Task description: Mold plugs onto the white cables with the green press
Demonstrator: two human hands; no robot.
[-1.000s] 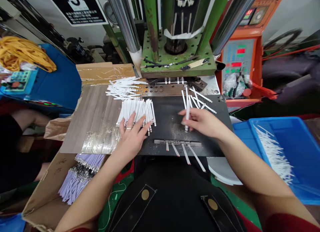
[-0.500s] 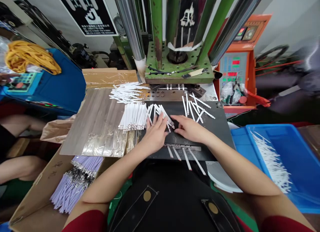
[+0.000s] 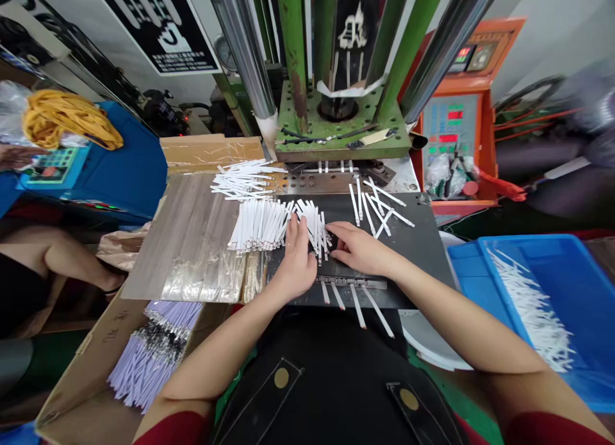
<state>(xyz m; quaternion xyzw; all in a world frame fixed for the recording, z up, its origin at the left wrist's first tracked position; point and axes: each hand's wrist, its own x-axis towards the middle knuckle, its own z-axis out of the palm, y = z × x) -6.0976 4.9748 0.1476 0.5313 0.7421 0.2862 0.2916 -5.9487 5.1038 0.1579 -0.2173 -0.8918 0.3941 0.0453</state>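
A small group of white strips with metal ends [image 3: 315, 222] lies on the black work plate [image 3: 398, 250] between my two hands. Along its left side my left hand [image 3: 296, 262] lies with fingers stretched out, the thumb near the strips' lower ends. My right hand [image 3: 359, 245] is at the right side of the group, fingers bent and thumb apart, the tips close to the outermost strips. Neither hand grips anything. A tidy row of white strips [image 3: 257, 224] sits left of my left hand. Several strips stick out of a metal holder [image 3: 353, 282] at the plate's front edge.
Loose white strips [image 3: 379, 208] lie right of my hands, and a pile [image 3: 243, 179] lies behind the row. A green press [image 3: 343, 152] stands behind. At left is a cardboard box [image 3: 79, 368] of purple strips; at right, a blue bin [image 3: 586, 304] and an orange control box [image 3: 485, 150].
The slanted strips between my hands now stand straighter and closer together. My left hand has turned so its fingers point forward; my right hand has shifted slightly left.
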